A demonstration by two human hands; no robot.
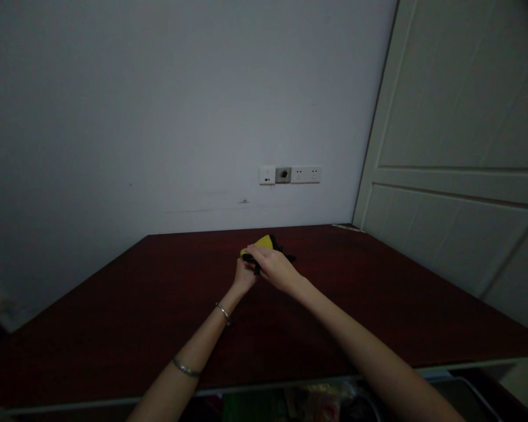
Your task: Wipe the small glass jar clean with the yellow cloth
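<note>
Head view — a yellow-and-black item (264, 241) between both hands, toward the middle of the tabletop's (180, 266) back edge.
The right hand (275, 268) grips it from above; the left hand's (245, 274) fingers are hidden, its hold unclear — best to steady from below, black strap (290, 257) kept free.

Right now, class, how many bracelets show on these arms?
2: the wrist bracelet, close to the left hand, and the forearm bracelet, farther up that arm. Others may lie out of frame.
</note>
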